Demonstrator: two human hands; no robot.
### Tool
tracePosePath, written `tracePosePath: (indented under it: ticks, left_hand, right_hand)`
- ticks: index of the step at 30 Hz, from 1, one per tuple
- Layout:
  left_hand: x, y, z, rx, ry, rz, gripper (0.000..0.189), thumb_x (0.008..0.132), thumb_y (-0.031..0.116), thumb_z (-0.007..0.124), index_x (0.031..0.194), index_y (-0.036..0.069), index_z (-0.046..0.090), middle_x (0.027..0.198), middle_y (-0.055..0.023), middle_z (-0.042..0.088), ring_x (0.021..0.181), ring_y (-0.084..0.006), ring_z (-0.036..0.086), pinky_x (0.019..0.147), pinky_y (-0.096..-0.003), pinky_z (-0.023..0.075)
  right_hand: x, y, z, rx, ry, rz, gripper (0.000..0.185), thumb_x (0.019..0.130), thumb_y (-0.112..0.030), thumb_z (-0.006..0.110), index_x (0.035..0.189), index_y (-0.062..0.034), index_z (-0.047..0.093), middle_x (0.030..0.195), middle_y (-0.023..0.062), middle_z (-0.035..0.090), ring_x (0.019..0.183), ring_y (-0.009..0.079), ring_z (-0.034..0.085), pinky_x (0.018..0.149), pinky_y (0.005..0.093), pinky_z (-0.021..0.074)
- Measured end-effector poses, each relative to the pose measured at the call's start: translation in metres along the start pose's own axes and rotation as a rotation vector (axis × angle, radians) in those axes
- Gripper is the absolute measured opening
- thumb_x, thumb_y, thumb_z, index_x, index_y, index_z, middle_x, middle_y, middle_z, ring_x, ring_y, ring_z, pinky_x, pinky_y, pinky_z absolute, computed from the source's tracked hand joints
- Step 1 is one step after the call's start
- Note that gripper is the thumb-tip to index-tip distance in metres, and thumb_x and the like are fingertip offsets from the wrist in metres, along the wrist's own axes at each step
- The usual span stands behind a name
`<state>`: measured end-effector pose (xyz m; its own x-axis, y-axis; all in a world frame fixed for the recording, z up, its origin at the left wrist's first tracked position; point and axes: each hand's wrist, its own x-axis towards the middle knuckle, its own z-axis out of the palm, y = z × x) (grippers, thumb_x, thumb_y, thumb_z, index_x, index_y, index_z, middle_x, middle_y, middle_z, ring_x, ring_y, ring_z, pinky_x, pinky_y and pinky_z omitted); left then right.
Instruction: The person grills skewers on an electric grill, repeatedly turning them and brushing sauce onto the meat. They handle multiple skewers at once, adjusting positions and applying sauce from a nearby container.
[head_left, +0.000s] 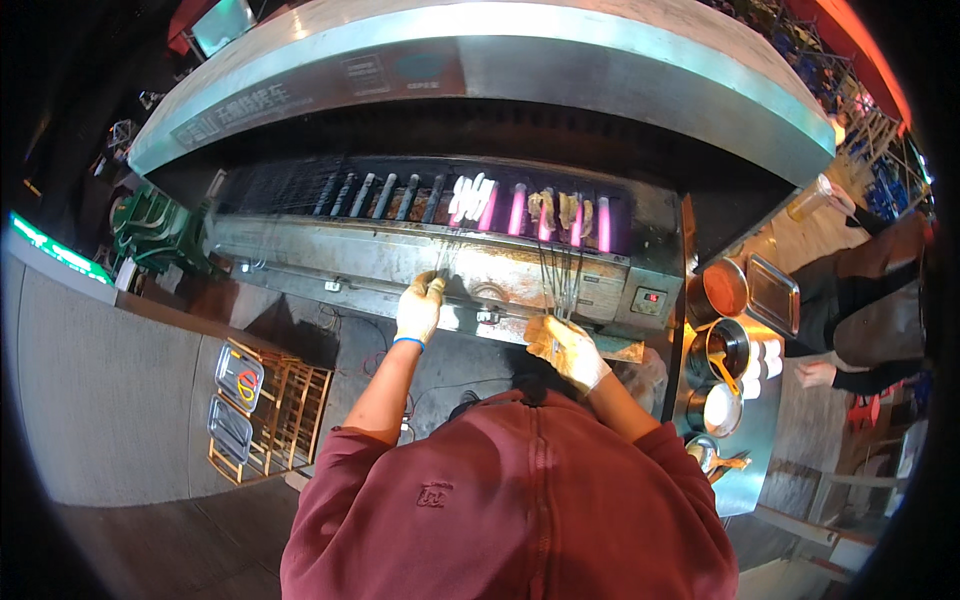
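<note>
My left hand (418, 309), in a pale work glove with a blue cuff edge, grips the near ends of several thin metal skewers (448, 251). White food pieces (472, 198) on their far ends lie over the heating tubes of a steel grill (360, 238). My right hand (568, 351), in a stained glove, closes around another bunch of skewers (559, 281). These carry brownish, folded food pieces (568, 211) above glowing pink tubes (517, 209). Dark, unlit tubes (386, 196) line the grill farther left. Both hands are at the grill's front edge.
A large steel hood (525, 64) overhangs the grill. Right stand a pot of red sauce (724, 289), a pot with a yellow-handled brush (726, 360) and a metal tray (774, 295). A person (874, 292) is beyond them. Lower left is a wooden rack (296, 412).
</note>
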<state>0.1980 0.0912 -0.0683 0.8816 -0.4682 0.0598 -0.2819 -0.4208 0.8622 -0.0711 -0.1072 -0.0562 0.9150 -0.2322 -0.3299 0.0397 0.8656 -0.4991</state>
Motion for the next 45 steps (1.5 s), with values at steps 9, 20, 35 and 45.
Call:
tracePosePath:
  ticks: [9, 20, 35, 45]
  left_hand:
    - [-0.002, 0.012, -0.009, 0.715, 0.099, 0.475, 0.049, 0.096, 0.014, 0.062, 0.145, 0.012, 0.054, 0.101, -0.025, 0.071, 0.082, -0.0418, 0.069, 0.072, -0.0498, 0.0536]
    - [-0.024, 0.092, 0.0, -1.024, -0.419, -0.624, 0.039, 0.105, 0.021, 0.056, 0.143, 0.012, 0.052, 0.061, 0.0094, 0.026, 0.043, -0.0031, 0.02, 0.036, -0.0224, 0.016]
    - [-0.021, 0.073, 0.002, -0.868, -0.323, -0.523, 0.035, 0.105, 0.025, 0.054, 0.133, 0.004, 0.053, 0.07, 0.0026, 0.044, 0.05, -0.0056, 0.034, 0.04, -0.021, 0.0255]
    - [-0.018, 0.078, -0.001, -0.622, -0.225, -0.452, 0.037, 0.103, 0.026, 0.057, 0.131, 0.002, 0.057, 0.076, -0.0014, 0.055, 0.051, -0.0075, 0.042, 0.043, -0.0242, 0.0328]
  right_hand:
    - [0.007, 0.006, -0.006, -0.098, -0.039, -0.022, 0.029, 0.101, -0.028, 0.064, 0.117, -0.0044, 0.068, 0.102, 0.0044, 0.07, 0.094, 0.016, 0.067, 0.076, 0.0334, 0.0551]
    - [0.011, 0.012, -0.03, 0.119, -0.1, -0.058, 0.035, 0.1, -0.021, 0.066, 0.124, 0.0034, 0.062, 0.111, 0.0132, 0.069, 0.092, 0.0239, 0.069, 0.081, 0.0386, 0.0575]
    - [0.0, 0.0, 0.002, -0.026, 0.088, -0.067, 0.024, 0.101, -0.018, 0.063, 0.118, -0.0024, 0.067, 0.112, 0.0127, 0.072, 0.099, 0.0253, 0.071, 0.079, 0.04, 0.0603]
    - [0.006, -0.001, 0.002, -0.066, 0.102, -0.069, 0.024, 0.103, -0.021, 0.061, 0.119, -0.0028, 0.065, 0.113, 0.0134, 0.071, 0.101, 0.0272, 0.07, 0.083, 0.0422, 0.0577]
